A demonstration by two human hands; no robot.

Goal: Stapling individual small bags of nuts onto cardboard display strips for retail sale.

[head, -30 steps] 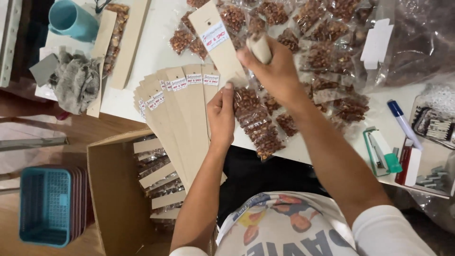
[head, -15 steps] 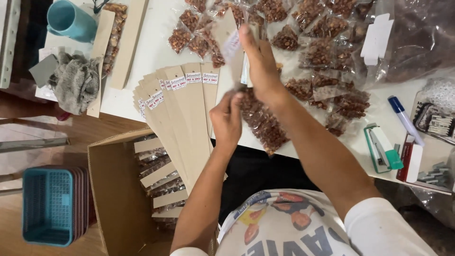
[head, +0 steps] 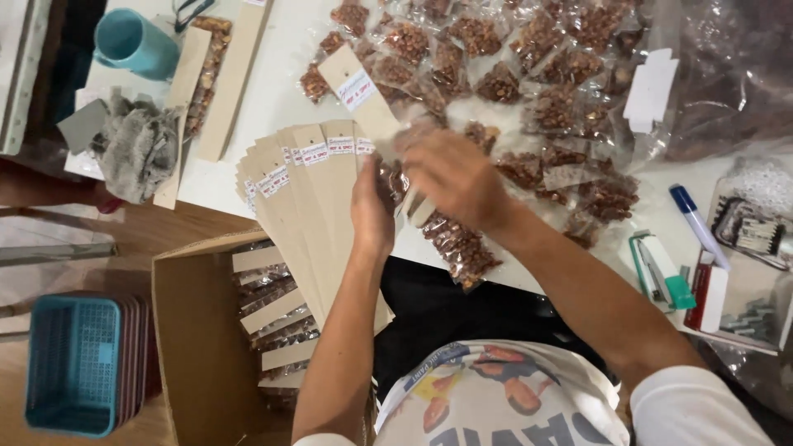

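My right hand [head: 450,177], blurred with motion, grips a tan cardboard strip [head: 357,87] with a small label, which slants up and left from the hand. My left hand [head: 372,211] lies at the right edge of a fan of labelled cardboard strips [head: 301,190] and pinches the top of a string of clear snack packets [head: 458,244] that hangs over the white table's near edge. The two hands almost touch. Many loose packets of brown snacks [head: 496,83] cover the table beyond them.
An open cardboard box [head: 198,330] at my left holds strips with packets attached. A blue basket [head: 70,363] stands further left. A teal mug [head: 136,41], grey cloth [head: 140,149], green stapler [head: 661,272], blue pen [head: 698,223] and a big plastic bag [head: 727,74] ring the work area.
My right hand has come down and toward me with the cardboard strip, from above the packets to beside my left hand. The left hand has stayed at the fan's edge.
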